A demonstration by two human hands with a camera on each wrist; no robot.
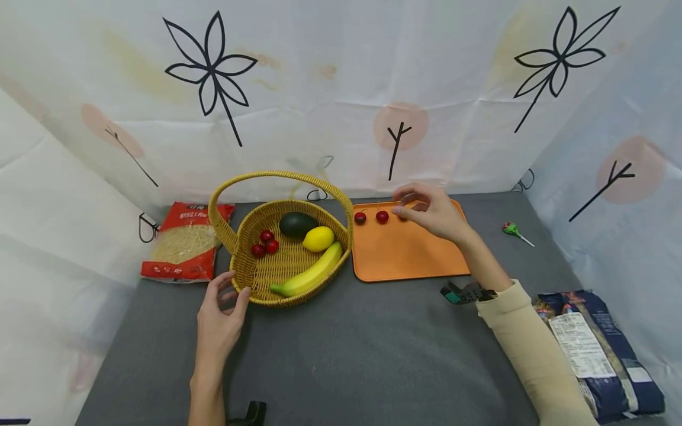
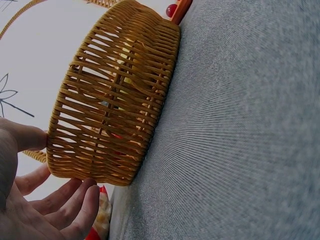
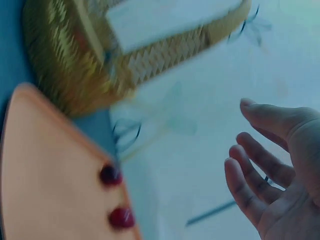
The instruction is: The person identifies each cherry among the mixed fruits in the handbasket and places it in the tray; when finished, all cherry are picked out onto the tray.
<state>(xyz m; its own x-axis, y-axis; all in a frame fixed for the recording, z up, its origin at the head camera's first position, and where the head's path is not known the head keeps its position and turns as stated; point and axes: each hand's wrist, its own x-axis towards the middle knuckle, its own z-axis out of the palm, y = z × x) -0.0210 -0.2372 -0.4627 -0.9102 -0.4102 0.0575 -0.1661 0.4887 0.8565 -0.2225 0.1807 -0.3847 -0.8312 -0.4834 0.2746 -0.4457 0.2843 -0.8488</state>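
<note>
A yellow wicker basket (image 1: 290, 303) with a tall handle holds three cherries (image 1: 271, 246), an avocado (image 1: 298, 225), a lemon (image 1: 318, 239) and a banana (image 1: 311, 276). My left hand (image 1: 219, 319) grips the basket's left end; the left wrist view shows the thumb against the rim and the fingers bent around the side. Above the orange tray (image 1: 410, 260) hovers my right hand (image 1: 434, 216), fingers loosely bent, nothing between them in the right wrist view. Two cherries (image 1: 382, 217) show clearly along the tray's far edge; another dark red one is mostly hidden below the right hand.
A red noodle-like food bag (image 1: 183, 242) lies left of the basket, partly behind its handle. Right of the tray is a lollipop (image 1: 517, 232). A dark blue packet (image 1: 602, 355) lies at the right edge. White patterned cloth (image 1: 319, 118) walls the grey table (image 1: 346, 361).
</note>
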